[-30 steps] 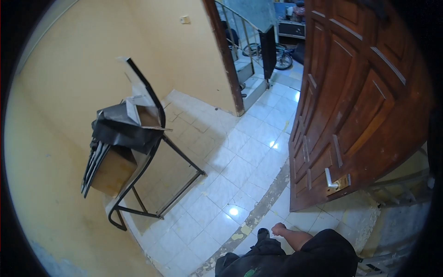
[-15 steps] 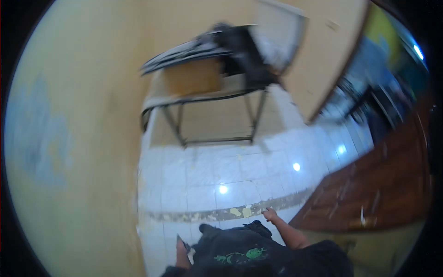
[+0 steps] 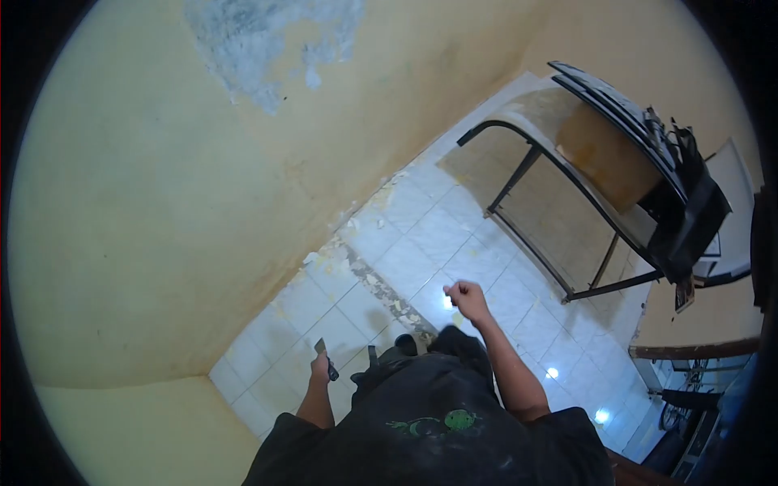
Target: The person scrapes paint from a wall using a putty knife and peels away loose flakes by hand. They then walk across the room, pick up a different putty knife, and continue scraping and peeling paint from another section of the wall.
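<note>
My left hand (image 3: 321, 368) is closed round the dark handle of a putty knife (image 3: 320, 347), low and left of my body. Its flat metal blade sticks out past my fingers, above the tiled floor. Ahead of my torso, my right hand (image 3: 468, 300) has its fingers curled in, and I see nothing in it. Neither hand touches the yellow wall (image 3: 186, 219) on the left, where a patch of peeled paint (image 3: 271, 49) shows grey-white.
A table with a dark metal frame (image 3: 527, 174) stands at the right, bearing a cardboard box (image 3: 608, 158) and black panels (image 3: 632, 121). Paint flakes (image 3: 311, 257) lie along the wall's foot. A worn strip (image 3: 381, 287) crosses the white tiles (image 3: 442, 231).
My view has swung left toward the wall, so the table now sits further right and the peeled patch higher. The wooden furniture at right has mostly left view. The putty knife stays in my left hand.
</note>
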A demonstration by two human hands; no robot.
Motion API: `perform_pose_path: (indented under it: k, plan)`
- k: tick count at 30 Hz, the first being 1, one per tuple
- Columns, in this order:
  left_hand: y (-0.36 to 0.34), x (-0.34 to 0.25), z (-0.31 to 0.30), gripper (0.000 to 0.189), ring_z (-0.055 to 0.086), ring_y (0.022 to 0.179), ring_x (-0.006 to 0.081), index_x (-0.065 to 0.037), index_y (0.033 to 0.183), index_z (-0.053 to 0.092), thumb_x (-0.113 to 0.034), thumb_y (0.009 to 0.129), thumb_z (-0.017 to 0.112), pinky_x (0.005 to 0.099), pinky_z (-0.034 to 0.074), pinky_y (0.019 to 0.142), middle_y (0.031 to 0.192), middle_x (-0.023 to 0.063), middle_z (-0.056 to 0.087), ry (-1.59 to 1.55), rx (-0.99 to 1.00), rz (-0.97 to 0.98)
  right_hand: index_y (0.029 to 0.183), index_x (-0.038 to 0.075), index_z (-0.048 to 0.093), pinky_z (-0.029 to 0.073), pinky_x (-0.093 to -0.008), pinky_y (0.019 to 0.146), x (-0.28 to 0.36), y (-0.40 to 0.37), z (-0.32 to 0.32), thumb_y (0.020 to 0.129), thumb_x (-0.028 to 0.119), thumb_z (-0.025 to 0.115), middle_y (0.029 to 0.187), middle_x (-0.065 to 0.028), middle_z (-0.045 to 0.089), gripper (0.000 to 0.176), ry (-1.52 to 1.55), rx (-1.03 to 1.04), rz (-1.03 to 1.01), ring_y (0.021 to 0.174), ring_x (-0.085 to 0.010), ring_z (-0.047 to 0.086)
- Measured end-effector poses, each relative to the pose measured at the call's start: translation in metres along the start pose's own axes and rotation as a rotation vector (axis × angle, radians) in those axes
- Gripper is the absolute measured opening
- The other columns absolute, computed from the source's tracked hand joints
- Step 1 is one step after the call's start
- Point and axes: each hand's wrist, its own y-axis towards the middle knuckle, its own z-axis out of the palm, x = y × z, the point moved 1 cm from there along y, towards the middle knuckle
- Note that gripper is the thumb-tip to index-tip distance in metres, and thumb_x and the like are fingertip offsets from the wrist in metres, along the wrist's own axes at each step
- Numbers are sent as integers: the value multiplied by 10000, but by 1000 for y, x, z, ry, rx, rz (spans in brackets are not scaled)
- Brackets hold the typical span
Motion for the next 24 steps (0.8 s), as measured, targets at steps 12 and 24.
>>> perform_pose_path:
  k: [12, 24]
  plan:
    - [-15, 8, 11, 285, 530, 591, 214, -34, 824, 553, -318, 841, 568, 377, 429, 536, 695, 90, 541, -16, -81, -277, 842, -40, 601, 392, -282, 482, 323, 6, -32, 778, 163, 642, 539, -75, 504, 217, 1003, 668, -905, 498, -182, 495]
    - [22, -283, 102, 313, 499, 514, 159, -64, 773, 547, -366, 849, 582, 321, 382, 466, 628, 62, 537, 174, 80, 174, 907, 171, 664, 210, -216, 364, 438, 92, -49, 827, 76, 599, 457, 40, 373, 141, 889, 1286, -1153, 362, -62, 334]
